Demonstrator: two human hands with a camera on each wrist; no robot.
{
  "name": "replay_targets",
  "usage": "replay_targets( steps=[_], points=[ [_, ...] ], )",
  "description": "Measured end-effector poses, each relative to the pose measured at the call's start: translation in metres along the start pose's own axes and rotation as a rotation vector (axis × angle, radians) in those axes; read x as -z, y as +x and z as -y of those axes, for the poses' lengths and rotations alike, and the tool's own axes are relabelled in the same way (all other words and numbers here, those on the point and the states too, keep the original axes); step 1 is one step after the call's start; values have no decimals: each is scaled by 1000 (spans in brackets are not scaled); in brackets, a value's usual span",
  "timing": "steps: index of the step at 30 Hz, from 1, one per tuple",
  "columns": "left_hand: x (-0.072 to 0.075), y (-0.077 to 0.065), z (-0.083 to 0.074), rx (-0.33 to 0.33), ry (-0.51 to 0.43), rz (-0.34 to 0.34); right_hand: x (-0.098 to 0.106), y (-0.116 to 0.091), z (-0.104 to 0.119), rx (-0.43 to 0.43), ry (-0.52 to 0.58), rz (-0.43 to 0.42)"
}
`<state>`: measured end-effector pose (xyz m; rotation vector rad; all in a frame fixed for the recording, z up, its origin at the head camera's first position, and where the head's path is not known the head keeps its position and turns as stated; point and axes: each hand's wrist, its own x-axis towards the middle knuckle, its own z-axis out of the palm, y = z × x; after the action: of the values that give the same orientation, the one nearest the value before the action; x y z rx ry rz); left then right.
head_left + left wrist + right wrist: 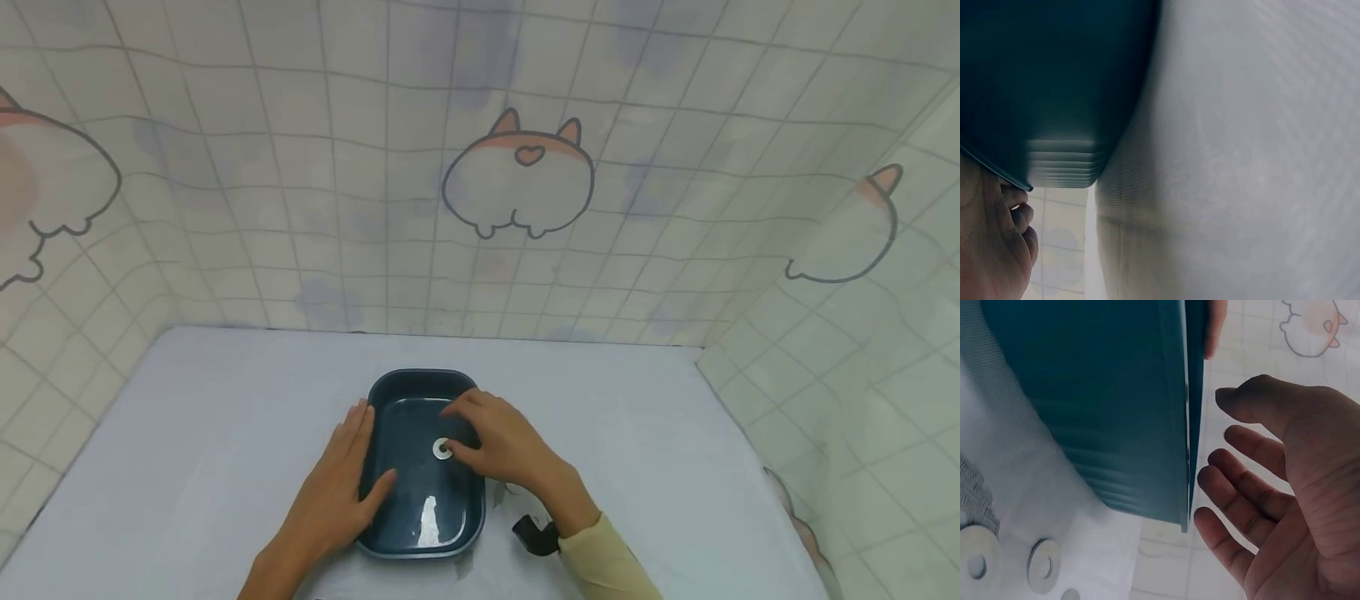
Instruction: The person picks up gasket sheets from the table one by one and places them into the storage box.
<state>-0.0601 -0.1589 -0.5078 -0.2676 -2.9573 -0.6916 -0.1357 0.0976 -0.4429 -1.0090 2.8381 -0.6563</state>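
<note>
A deep blue rectangular tray stands on the white table, its long side pointing away from me. Flat along the tray's left side lies my left hand, fingers straight and thumb over the rim. Inside the tray, right of its middle, is a pale washer with a round hole. My right hand hovers above the tray's right side, and its thumb tip overlaps the washer in the head view. In the right wrist view its fingers are loosely bent and apart, with nothing between them.
Right of the tray, several more washers lie on the white cloth, partly hidden under my right wrist in the head view. A black wrist device sits at that wrist. Tiled-pattern curtains enclose the table's back and sides.
</note>
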Motion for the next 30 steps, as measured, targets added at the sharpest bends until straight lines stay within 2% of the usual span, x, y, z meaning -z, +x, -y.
replay_targets(
  steps=[17, 23, 30],
  points=[
    [-1, -2, 0, -15, 2, -44, 11, -32, -10, -103, 28, -100],
    [1, -1, -1, -27, -5, -53, 7, -48, -22, -190, 52, -148],
    [-1, 0, 0, -8, 0, -24, 5, -67, -39, -254, 66, -164]
  ],
)
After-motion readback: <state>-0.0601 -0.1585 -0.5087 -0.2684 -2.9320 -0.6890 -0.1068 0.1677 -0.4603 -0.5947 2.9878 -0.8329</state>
